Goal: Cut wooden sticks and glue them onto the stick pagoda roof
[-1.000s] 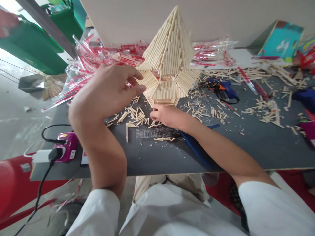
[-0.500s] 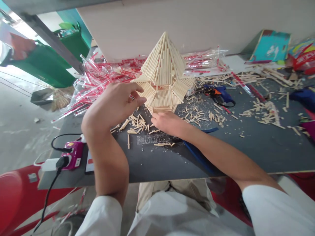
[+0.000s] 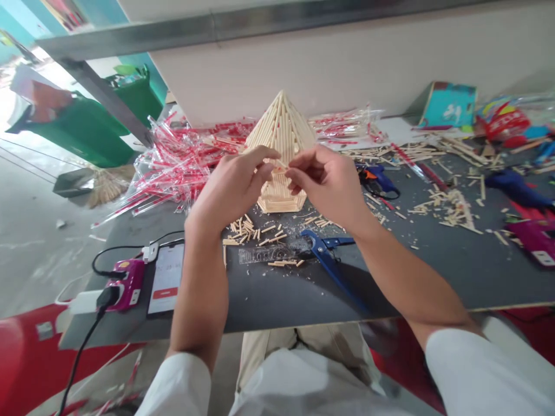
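A lantern-like model of pale wooden sticks, with a pointed roof, stands upright on the dark table. In front of it, my hands meet at the fingertips. A short wooden stick shows between them. My right hand pinches it with thumb and forefinger. My left hand is curled, thumb and forefinger closing around the stick's other end. The hands hide the model's middle. Below them lie loose short sticks, a clear plastic ruler and a blue-handled cutter.
Plastic wrappers with red strips pile up at the back left. A phone and a purple power socket with cables lie at the left. Blue glue guns and more stick scraps spread over the right side.
My right hand has risen from the sticks at the model's base to meet my left hand, uncovering the blue-handled cutter. The view has tilted upward.
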`<state>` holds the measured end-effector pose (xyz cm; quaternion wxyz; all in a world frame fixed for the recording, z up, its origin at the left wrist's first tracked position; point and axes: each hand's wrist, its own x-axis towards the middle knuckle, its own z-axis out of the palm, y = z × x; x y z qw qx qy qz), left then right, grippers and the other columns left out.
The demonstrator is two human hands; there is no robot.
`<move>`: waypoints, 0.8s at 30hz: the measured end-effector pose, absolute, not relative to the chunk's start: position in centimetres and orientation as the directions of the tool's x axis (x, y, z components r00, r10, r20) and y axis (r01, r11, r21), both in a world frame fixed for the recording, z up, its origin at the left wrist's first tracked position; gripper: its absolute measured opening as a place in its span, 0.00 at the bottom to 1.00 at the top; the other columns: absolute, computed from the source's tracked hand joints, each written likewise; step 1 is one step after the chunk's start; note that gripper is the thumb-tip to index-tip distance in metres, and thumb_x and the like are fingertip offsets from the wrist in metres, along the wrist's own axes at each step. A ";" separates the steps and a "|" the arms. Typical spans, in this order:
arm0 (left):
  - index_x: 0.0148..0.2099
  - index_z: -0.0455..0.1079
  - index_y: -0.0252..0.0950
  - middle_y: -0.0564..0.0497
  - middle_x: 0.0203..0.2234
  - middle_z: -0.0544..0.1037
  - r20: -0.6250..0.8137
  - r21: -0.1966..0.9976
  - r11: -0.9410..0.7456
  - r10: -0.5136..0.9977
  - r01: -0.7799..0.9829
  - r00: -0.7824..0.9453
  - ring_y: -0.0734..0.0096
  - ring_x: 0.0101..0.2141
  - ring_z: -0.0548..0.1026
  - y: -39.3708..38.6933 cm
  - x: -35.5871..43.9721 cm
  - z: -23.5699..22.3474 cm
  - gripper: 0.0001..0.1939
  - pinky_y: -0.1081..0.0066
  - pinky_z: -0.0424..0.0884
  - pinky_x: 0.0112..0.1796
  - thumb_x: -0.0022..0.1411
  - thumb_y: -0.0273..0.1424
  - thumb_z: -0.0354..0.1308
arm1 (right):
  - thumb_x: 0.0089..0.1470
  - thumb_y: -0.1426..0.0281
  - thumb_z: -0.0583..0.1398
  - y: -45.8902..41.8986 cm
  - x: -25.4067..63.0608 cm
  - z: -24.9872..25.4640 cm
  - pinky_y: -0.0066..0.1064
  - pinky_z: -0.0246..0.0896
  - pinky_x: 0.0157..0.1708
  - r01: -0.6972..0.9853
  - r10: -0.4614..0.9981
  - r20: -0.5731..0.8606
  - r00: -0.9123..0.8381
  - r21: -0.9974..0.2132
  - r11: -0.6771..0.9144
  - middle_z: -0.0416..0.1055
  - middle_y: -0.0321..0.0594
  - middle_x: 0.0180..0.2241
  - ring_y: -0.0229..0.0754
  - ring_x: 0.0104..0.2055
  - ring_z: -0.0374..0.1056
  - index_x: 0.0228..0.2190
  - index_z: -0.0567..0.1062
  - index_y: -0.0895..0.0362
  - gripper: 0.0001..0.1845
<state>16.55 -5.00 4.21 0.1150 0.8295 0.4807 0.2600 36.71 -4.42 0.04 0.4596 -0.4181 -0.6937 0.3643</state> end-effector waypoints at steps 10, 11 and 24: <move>0.67 0.59 0.40 0.47 0.53 0.78 0.462 0.468 -0.551 0.819 0.691 0.340 0.69 0.40 0.80 -3.8 18.8 2.1 0.28 0.68 0.76 0.43 0.68 0.36 0.58 | 0.53 0.56 0.69 -2.9 36.4 -0.9 0.29 0.73 0.34 -0.060 0.956 0.293 0.001 -0.954 0.293 0.74 0.33 0.30 0.33 0.28 0.71 0.34 0.68 0.53 0.19; 0.66 0.60 0.40 0.47 0.53 0.79 0.467 0.469 -0.562 0.812 0.681 0.349 0.68 0.41 0.80 -3.8 18.9 2.1 0.27 0.68 0.76 0.44 0.67 0.36 0.59 | 0.53 0.57 0.69 -2.9 36.4 -0.9 0.29 0.71 0.32 -0.057 0.958 0.287 0.000 -0.956 0.287 0.74 0.32 0.29 0.32 0.27 0.70 0.34 0.68 0.53 0.19; 0.65 0.65 0.41 0.48 0.52 0.79 0.470 0.434 -0.586 0.795 0.685 0.383 0.67 0.40 0.79 -4.1 19.8 2.0 0.23 0.67 0.77 0.42 0.69 0.31 0.56 | 0.57 0.62 0.67 -2.9 37.1 -0.7 0.30 0.69 0.32 0.110 0.918 0.390 -0.072 -0.912 0.396 0.74 0.34 0.32 0.37 0.34 0.75 0.36 0.71 0.54 0.12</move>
